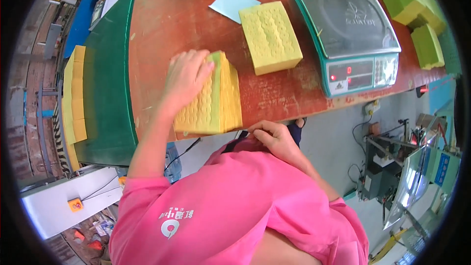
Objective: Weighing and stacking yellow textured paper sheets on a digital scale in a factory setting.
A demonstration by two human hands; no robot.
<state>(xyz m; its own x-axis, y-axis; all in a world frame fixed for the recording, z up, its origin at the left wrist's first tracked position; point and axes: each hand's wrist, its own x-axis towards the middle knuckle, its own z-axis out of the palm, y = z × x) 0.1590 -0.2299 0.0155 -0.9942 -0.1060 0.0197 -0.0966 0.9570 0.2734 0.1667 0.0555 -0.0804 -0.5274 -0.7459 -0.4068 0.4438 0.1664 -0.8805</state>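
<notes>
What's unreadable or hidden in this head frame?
- Left hand: palm lies on the yellow sponge stack; the contact face beneath is covered.
- Right hand: fingertips pinch something dark at the table edge; too small to identify.
- Green-yellow sponges at upper right: cut off and bent by the fisheye rim.
- Scale: display digits too blurred to trust.
- Conveyor belt: far end runs out of frame.

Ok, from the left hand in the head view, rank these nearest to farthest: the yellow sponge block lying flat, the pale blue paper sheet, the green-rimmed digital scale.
1. Yellow sponge block lying flat, just right of the left hand.
2. Pale blue paper sheet, farther up the table.
3. Green-rimmed digital scale, far right.
</notes>
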